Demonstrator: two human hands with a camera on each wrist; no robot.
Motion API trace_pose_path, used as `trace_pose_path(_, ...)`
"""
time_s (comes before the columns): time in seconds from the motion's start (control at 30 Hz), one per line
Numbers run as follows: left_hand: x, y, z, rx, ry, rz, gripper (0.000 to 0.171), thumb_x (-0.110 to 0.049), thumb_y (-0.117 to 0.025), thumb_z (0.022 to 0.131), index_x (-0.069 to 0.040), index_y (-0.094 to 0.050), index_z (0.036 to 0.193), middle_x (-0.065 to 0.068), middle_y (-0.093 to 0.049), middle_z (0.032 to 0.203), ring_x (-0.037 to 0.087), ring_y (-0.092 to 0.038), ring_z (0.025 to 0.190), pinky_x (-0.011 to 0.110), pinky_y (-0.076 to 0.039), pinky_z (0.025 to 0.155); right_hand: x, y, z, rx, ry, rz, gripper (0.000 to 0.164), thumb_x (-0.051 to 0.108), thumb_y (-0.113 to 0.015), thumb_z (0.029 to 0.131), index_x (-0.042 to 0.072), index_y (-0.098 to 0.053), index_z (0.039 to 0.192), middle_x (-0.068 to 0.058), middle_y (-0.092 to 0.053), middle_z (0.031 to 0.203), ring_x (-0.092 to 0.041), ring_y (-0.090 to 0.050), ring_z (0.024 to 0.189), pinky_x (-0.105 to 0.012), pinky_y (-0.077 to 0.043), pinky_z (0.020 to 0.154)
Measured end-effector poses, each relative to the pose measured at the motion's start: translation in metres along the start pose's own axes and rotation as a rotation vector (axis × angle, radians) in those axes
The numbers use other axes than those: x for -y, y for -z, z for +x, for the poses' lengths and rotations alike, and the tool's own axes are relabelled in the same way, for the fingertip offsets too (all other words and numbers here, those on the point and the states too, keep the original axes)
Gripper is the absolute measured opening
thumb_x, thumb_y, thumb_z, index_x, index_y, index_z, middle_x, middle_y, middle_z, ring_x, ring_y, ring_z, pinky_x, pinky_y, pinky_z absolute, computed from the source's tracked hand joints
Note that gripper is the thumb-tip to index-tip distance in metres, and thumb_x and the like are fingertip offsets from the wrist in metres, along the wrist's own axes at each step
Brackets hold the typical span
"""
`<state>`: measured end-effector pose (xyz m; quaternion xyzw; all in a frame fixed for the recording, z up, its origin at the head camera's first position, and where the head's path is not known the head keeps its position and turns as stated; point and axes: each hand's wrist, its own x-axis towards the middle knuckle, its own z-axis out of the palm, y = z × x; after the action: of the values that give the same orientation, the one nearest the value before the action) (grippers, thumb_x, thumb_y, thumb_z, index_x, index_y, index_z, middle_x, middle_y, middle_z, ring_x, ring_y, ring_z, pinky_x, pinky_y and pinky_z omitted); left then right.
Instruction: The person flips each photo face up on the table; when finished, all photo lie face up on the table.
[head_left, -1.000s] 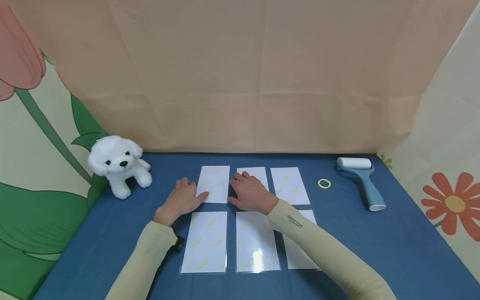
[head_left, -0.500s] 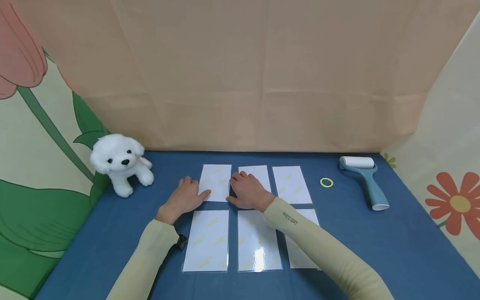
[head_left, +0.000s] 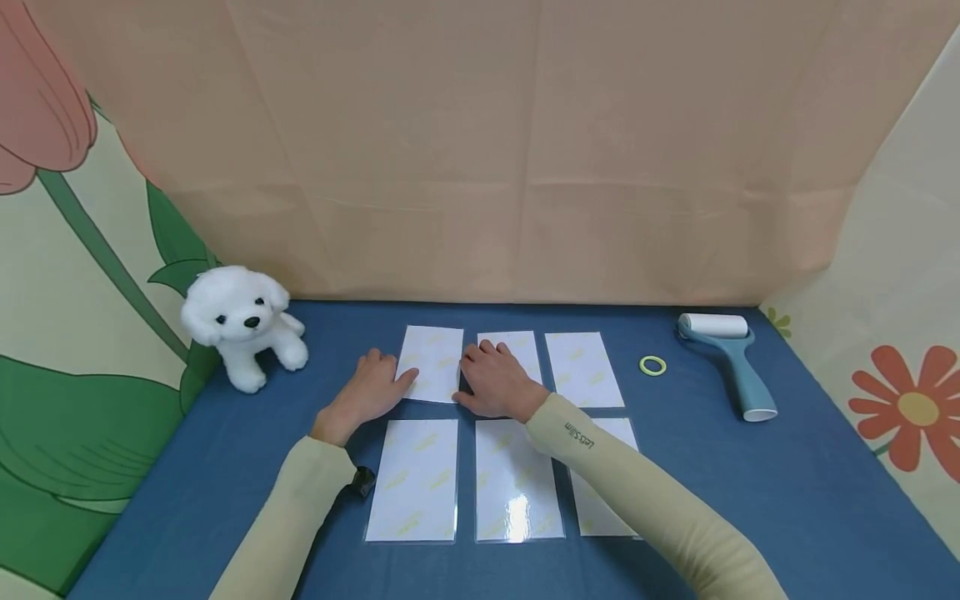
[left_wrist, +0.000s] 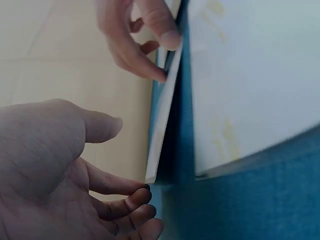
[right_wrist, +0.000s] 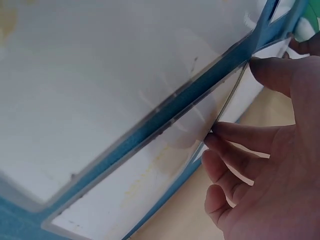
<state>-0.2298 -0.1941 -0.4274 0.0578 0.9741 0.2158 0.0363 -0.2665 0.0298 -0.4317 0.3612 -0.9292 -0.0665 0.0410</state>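
Observation:
A white laminated card (head_left: 435, 354) with faint yellow marks, at the back left of two rows of such cards, has its left side tilted up off the blue table. My left hand (head_left: 365, 387) is at its left edge. In the left wrist view, an index fingertip (left_wrist: 142, 187) meets the card's corner and the thumb (left_wrist: 107, 127) is apart from it. My right hand (head_left: 497, 379) lies partly over the back middle card (head_left: 525, 350); its thumb (right_wrist: 272, 72) and index finger touch the lifted card's right edge, spread along it.
More cards lie flat: the back right one (head_left: 583, 369) and a front row (head_left: 412, 479), partly under the right sleeve. A yellow-green ring (head_left: 652, 358) and a blue-handled lint roller (head_left: 738, 367) are at the right. A white plush dog (head_left: 240, 329) stands at the back left.
The back left card was flat and now tilts up at its left side. My left thumb has risen slightly with it. The right hand stays nearly still; the view has shifted a little.

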Motion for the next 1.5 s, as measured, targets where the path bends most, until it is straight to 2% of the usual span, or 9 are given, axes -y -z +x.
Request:
trace_pose_path(0.17, -0.007, 0.009, -0.001, -0.043, -0.018, -0.03, 0.052, -0.031, -0.053, 0.105, 0.017, -0.055, 0.127, 0.029, -0.051, 0.117, 0.04, -0.048, 0.104, 0.053, -0.046, 0.087, -0.003, 0.002, 0.002, -0.004, 0.016, 0.038, 0.057, 0.053, -0.065, 0.095, 0.009, -0.065, 0.131, -0.006, -0.06, 0.132, -0.026, -0.052, 0.113, -0.043, -0.042, 0.094)
trace_pose_path(0.33, -0.016, 0.016, -0.003, -0.091, -0.082, -0.101, 0.051, -0.028, -0.051, 0.107, 0.017, -0.052, 0.131, 0.028, -0.053, 0.118, 0.039, -0.052, 0.104, 0.052, -0.047, 0.091, -0.005, 0.002, 0.004, 0.018, 0.007, 0.196, 0.054, 0.046, -0.068, 0.095, 0.01, -0.062, 0.134, -0.006, -0.06, 0.134, -0.026, -0.051, 0.117, -0.045, -0.04, 0.096)
trace_pose_path(0.57, -0.028, 0.013, -0.008, -0.079, -0.112, -0.421, 0.056, -0.035, -0.045, 0.109, 0.002, -0.04, 0.15, 0.02, -0.054, 0.138, 0.034, -0.053, 0.123, 0.05, -0.046, 0.101, -0.005, 0.007, 0.006, 0.035, -0.089, 0.579, 0.056, 0.046, -0.052, 0.104, 0.008, -0.052, 0.145, -0.008, -0.067, 0.121, -0.026, -0.059, 0.112, -0.048, -0.039, 0.096)
trace_pose_path(0.67, -0.032, 0.004, -0.007, -0.035, -0.161, -0.553, 0.062, -0.042, -0.041, 0.11, -0.004, -0.031, 0.157, 0.018, -0.048, 0.149, 0.034, -0.052, 0.13, 0.051, -0.043, 0.104, -0.006, 0.013, 0.004, 0.023, -0.163, 0.765, 0.062, 0.051, -0.037, 0.107, 0.008, -0.046, 0.15, -0.01, -0.064, 0.13, -0.027, -0.059, 0.12, -0.048, -0.039, 0.103)
trace_pose_path(0.8, -0.034, -0.009, -0.005, 0.039, -0.227, -0.636, 0.07, -0.052, -0.036, 0.108, -0.009, -0.021, 0.161, 0.015, -0.036, 0.158, 0.033, -0.042, 0.141, 0.053, -0.036, 0.11, -0.009, 0.017, 0.003, -0.004, -0.232, 0.99, 0.072, 0.062, -0.027, 0.105, 0.009, -0.045, 0.151, -0.01, -0.059, 0.14, -0.026, -0.057, 0.125, -0.047, -0.043, 0.105)
trace_pose_path(0.93, -0.034, -0.018, -0.003, 0.101, -0.247, -0.623, 0.073, -0.058, -0.034, 0.106, -0.01, -0.024, 0.161, 0.01, -0.032, 0.161, 0.029, -0.031, 0.147, 0.054, -0.029, 0.114, -0.015, 0.02, -0.001, -0.019, -0.283, 1.147, 0.073, 0.064, -0.03, 0.104, 0.008, -0.049, 0.146, -0.01, -0.064, 0.128, -0.026, -0.063, 0.113, -0.046, -0.045, 0.102)
trace_pose_path(1.17, -0.033, -0.026, -0.001, 0.132, -0.291, -0.473, 0.067, -0.053, -0.036, 0.108, -0.007, -0.038, 0.156, 0.01, -0.044, 0.154, 0.034, -0.035, 0.142, 0.061, -0.026, 0.112, -0.021, 0.026, -0.01, -0.108, -0.333, 1.271, 0.056, 0.047, -0.045, 0.106, 0.006, -0.051, 0.144, -0.007, -0.073, 0.106, -0.029, -0.071, 0.093, -0.053, -0.042, 0.103)
trace_pose_path(1.33, -0.037, -0.029, -0.003, 0.131, -0.24, -0.334, 0.069, -0.058, -0.043, 0.104, -0.012, -0.042, 0.155, 0.009, -0.05, 0.148, 0.033, -0.038, 0.131, 0.065, -0.03, 0.105, -0.025, 0.026, -0.018, -0.159, -0.356, 1.324, 0.048, 0.035, -0.047, 0.107, 0.006, -0.05, 0.145, -0.01, -0.074, 0.1, -0.025, -0.073, 0.085, -0.055, -0.051, 0.087)
trace_pose_path(1.5, -0.039, -0.03, -0.004, 0.137, -0.22, -0.264, 0.078, -0.061, -0.054, 0.098, -0.011, -0.039, 0.156, 0.015, -0.048, 0.149, 0.035, -0.036, 0.135, 0.067, -0.025, 0.108, -0.025, 0.026, -0.029, -0.232, -0.395, 1.357, 0.04, 0.022, -0.05, 0.106, 0.006, -0.053, 0.143, -0.012, -0.073, 0.096, -0.034, -0.071, 0.08, -0.047, -0.057, 0.072)
